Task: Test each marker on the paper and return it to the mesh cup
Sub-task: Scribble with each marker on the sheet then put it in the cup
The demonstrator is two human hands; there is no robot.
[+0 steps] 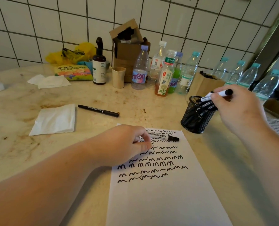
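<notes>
Two markers are in my hands. My right hand (238, 110) hovers over the mesh cup (197, 115), its fingers (216, 96) pinching a capped whiteboard marker (217, 95) that lies nearly level just above the cup's rim. More markers (205, 106) stand inside the cup, which sits on the desk (103, 95) just beyond the paper's far right corner. My left hand (127, 144) rests on the paper (165, 193), fingers curled around one end of a second whiteboard marker (165, 137) lying across the top rows of black squiggles (151, 163). A thin black pen (98, 110) lies alone on the desk beside a folded white napkin (54, 119). Bottles (139, 69) and a cardboard box (127, 51) line the tiled wall.
</notes>
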